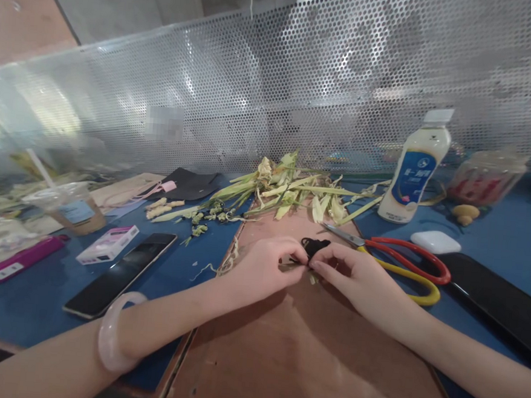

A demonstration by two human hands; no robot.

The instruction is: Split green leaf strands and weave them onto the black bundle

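Note:
My left hand, with a pale pink bangle on its wrist, pinches with thumb and fingertips. My right hand does the same, and the fingertips of both hands nearly meet above the brown board. Between and just behind them is a small black bundle that looks like thread or cord. A short pale green strip pokes out below the fingertips. Fingers hide most of the held piece. Scissors with red and yellow handles lie just right of my right hand.
Dried leaves and husks are heaped behind. A white-capped bottle and a clear jar stand at right, near a black case. Leftward lie a phone, small box and cup. A perforated metal screen rises behind.

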